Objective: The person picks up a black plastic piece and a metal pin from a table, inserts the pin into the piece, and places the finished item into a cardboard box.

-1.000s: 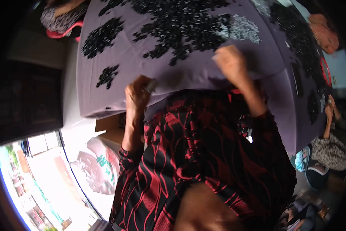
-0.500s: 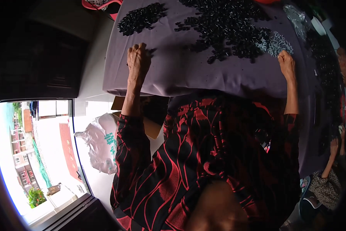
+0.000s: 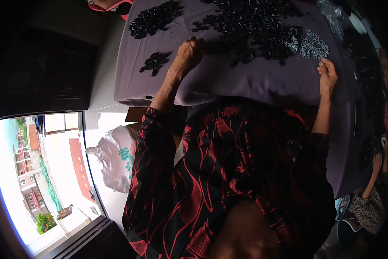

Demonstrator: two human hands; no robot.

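Note:
On the purple cloth lies a wide heap of small black pieces [image 3: 246, 26], short and tube-like. A heap of thin silvery pins [image 3: 308, 43] adjoins its right end. My left hand [image 3: 189, 55] is over the cloth at the near left of the black heap, fingers curled together; whatever they hold is hidden. My right hand [image 3: 328, 74] is at the near edge of the silvery pins, thumb and fingers pinched; anything between them is too small to name. Left of my left hand sits a small cluster of black pieces [image 3: 155, 63].
Another pile of black pieces [image 3: 155, 19] lies at the far left of the cloth-covered table [image 3: 228, 82]. Clear plastic [image 3: 332, 17] rests at the far right. A white plastic bag [image 3: 114, 159] stands left of me. Another person's arm [image 3: 372, 175] shows at the right edge.
My left hand has moved right from beside the small cluster, which now shows fully, toward the large black heap. My right hand has shifted slightly and turned, its fingers now pinched at the pins.

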